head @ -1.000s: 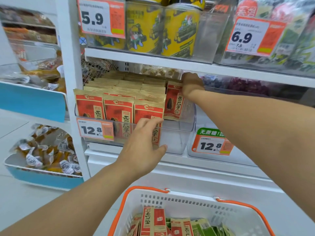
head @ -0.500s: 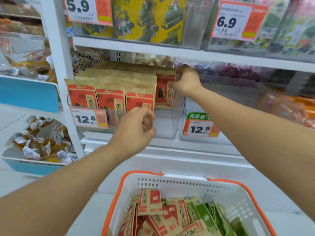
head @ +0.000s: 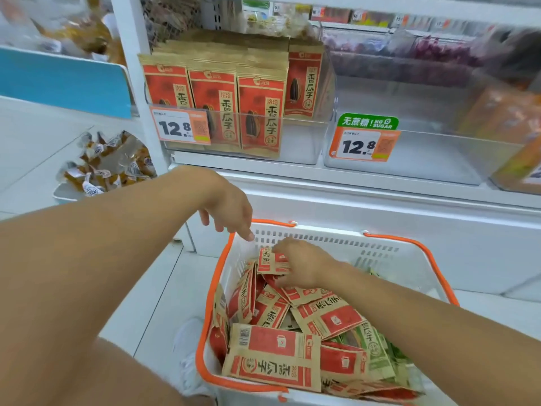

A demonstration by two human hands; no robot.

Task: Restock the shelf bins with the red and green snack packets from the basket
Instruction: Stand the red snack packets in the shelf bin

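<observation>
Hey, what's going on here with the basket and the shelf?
A person is restocking a shelf from an orange-rimmed basket. The right hand grips a red packet at the top of the pile in the basket. The left hand hovers open above the basket's rim, holding nothing. The left bin already holds rows of red packets; the bin with the green no-sugar tag looks empty.

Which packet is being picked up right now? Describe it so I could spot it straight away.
Start at the white basket with the orange rim on the floor below the shelves. At its far end the right hand grips a red packet. Unlike the loose packets heaped below it, this one is lifted above the pile and held by fingers; the left hand hovers nearby, holding nothing.
</observation>
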